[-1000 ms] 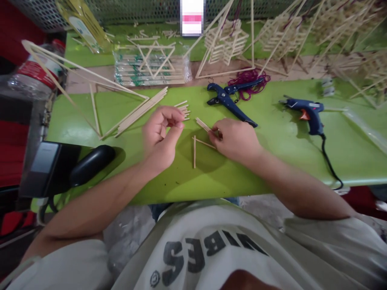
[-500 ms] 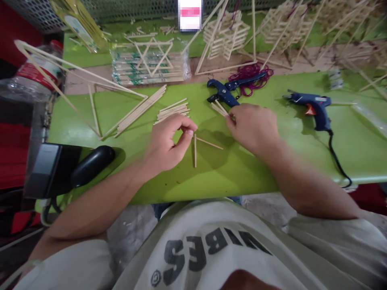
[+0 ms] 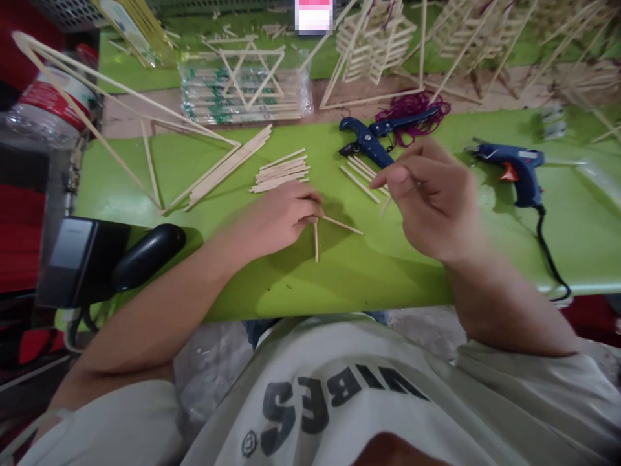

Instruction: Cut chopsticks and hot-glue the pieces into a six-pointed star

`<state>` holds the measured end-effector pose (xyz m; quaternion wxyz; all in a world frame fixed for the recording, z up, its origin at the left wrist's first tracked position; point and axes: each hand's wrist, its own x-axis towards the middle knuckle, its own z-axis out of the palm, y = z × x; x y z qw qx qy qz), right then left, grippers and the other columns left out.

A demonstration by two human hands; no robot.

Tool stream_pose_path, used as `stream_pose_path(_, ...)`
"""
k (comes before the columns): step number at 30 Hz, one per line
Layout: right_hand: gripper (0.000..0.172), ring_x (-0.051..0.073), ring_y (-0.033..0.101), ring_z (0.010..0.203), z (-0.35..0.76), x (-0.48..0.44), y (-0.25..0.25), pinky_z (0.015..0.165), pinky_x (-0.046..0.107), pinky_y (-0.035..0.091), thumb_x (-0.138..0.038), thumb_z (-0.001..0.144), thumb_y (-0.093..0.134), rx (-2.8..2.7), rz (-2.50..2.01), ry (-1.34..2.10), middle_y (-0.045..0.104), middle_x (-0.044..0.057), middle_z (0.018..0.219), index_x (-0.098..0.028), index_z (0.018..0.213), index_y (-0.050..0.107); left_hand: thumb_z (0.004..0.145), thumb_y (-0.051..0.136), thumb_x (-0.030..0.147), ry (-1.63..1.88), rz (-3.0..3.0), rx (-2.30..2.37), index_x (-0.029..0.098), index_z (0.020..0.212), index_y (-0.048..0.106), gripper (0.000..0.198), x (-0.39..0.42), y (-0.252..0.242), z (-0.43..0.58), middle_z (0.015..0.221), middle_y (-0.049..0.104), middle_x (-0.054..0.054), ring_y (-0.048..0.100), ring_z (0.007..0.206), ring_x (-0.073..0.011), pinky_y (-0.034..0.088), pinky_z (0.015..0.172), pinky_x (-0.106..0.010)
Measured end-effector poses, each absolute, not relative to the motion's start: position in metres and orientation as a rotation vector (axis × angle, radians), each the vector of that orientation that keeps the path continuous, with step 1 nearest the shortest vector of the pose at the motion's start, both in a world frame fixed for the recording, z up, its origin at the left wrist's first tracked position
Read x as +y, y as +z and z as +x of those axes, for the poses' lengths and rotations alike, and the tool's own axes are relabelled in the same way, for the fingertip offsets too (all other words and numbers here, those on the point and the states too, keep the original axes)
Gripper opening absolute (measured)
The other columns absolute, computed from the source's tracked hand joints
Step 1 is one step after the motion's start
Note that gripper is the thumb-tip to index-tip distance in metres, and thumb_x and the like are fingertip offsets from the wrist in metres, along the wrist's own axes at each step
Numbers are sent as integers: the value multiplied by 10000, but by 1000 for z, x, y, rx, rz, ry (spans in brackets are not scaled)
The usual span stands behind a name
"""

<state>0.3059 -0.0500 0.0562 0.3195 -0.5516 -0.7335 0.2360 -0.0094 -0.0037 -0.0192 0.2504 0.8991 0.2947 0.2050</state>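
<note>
Two short wooden sticks [image 3: 342, 225] meet at an angle on the green table. The fingertips of my left hand [image 3: 286, 217] are closed on the joined end and hide it. To the right, my right hand [image 3: 434, 200] is raised with thumb and forefinger pinched on a small stick [image 3: 386, 205], which is blurred. More short sticks [image 3: 359, 183] lie just left of that hand, below the blue cutter [image 3: 367, 144]. Behind my left hand sits a pile of short sticks [image 3: 281, 172], and longer sticks [image 3: 230, 167] lie further left.
A blue glue gun [image 3: 517, 168] with its cord lies at the right. Stick frames [image 3: 376, 48] and purple cord [image 3: 420, 116] stand behind. At the left are a large triangular frame [image 3: 92, 136], a bottle [image 3: 58, 103] and a black case [image 3: 150, 255].
My right hand has lifted and turned from the short sticks, leaving several on the table and pinching one. My left fingers have come down over the joined end. The view has shifted slightly.
</note>
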Motion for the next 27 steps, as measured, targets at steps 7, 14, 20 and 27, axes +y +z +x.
stream_pose_path(7, 535, 218, 620, 683, 328, -41, 66, 666, 431, 543, -799, 1130, 846, -1804, -1376, 989, 763, 61, 796, -281, 1009, 903, 1120, 775, 174, 526, 2398, 752, 254, 1136, 981, 221, 5, -16, -20, 1334, 942, -115, 889, 1225, -311, 721, 1176, -490)
stream_pose_path(14, 348, 319, 866, 1025, 322, -44, 86, 941, 466, 673, -517, 1196, 676, -2428, -1258, 1174, 946, 90, 1130, -309, 1145, 950, 1100, 762, 177, 571, 2347, 760, 243, 1084, 960, 209, 9, -19, -18, 1238, 934, -111, 891, 1128, -304, 718, 1127, -494)
stream_pose_path(20, 326, 314, 816, 1045, 310, -54, 70, 983, 447, 567, -189, 1183, 594, -3024, -1101, 600, 909, 70, 1067, -290, 1160, 904, 1037, 829, 265, 673, 2246, 930, 254, 1084, 932, 114, 10, -13, -17, 1164, 897, -90, 852, 1121, -339, 700, 1171, -586)
stream_pose_path(27, 280, 285, 698, 974, 307, -66, 57, 909, 436, 442, -63, 1150, 608, -3098, -797, 212, 846, 89, 1057, -206, 1084, 840, 1028, 949, 468, 690, 2142, 1046, 263, 1007, 931, 207, 7, -11, -18, 967, 860, -72, 809, 962, -320, 690, 1102, -559)
